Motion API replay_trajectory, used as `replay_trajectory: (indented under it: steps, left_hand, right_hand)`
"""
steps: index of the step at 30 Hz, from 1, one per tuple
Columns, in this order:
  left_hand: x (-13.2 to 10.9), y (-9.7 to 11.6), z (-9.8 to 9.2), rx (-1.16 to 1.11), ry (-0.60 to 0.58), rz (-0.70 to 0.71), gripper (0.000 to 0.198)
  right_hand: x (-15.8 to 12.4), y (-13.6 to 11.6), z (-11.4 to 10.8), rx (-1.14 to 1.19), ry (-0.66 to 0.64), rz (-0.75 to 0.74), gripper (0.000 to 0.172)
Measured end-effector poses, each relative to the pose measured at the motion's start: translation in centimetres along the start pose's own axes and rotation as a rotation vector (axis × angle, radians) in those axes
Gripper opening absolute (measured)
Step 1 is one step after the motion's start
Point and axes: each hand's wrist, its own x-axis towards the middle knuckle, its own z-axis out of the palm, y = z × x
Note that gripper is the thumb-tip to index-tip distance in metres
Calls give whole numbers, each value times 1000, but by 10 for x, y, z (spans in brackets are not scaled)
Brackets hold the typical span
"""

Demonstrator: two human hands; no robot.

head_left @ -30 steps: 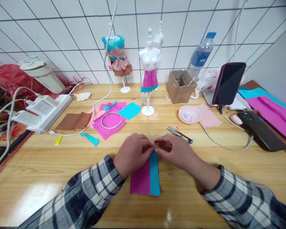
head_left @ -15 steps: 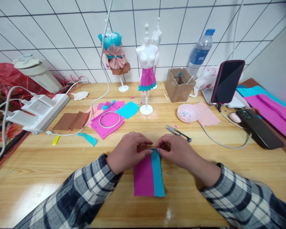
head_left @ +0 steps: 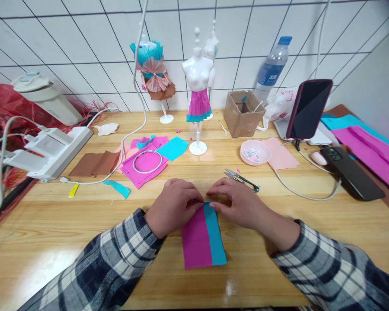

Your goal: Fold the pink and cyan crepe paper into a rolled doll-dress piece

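Note:
A magenta crepe paper piece (head_left: pixel 197 242) with a turquoise crepe paper strip (head_left: pixel 215 235) along its right side lies on the table before me. My left hand (head_left: pixel 176 204) pinches the far edge of the paper between thumb and fingers, near where the two colours meet. Opposite it, my right hand (head_left: pixel 238 203) has thumb and index finger apart, the thumb tip at the strip's top corner. Just beyond the right hand lie thread snips (head_left: pixel 241 179). A small white mannequin (head_left: pixel 197 73) wearing a magenta skirt (head_left: pixel 199 103) with a turquoise hem stands farther back.
To the left are magenta paper scraps (head_left: pixel 138 177), a white ring (head_left: pixel 134 162), brown paper (head_left: pixel 90 164) and a power strip (head_left: pixel 60 157). Rightward sit a pink bowl (head_left: pixel 255 153) of beads, a cardboard box (head_left: pixel 243 119), a dark phone (head_left: pixel 352 172) and a white cable (head_left: pixel 306 198).
My left fingers have closed onto the paper's far edge, while my right thumb and index finger have spread apart. The near end of the paper has swung slightly right.

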Motion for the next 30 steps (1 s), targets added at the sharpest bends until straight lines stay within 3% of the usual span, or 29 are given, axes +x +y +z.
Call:
replay_trajectory:
  steps: [3,9,12,15,23,30]
  left_hand:
    - [0,2,-1,19,11,14,9]
    - [1,4,-1,68,22,32,11]
    - [0,5,-1,86,25,35,12]
    - [0,6,-2,100,29,35,14]
    - [0,7,-2,110,36,37,15]
    - [-2,7,-1,116,41,55,15]
  right_hand:
    - [2,-2,0,4,-40,33,10]
    - [4,-2,-1,-34,-61,37,7]
    - [2,-1,0,-37,-21,48,9]
    - [1,0,2,-12,39,39,25]
    - [2,1,2,-46,-29,-1,7]
    - [-1,3,4,-64,-12,-49,19]
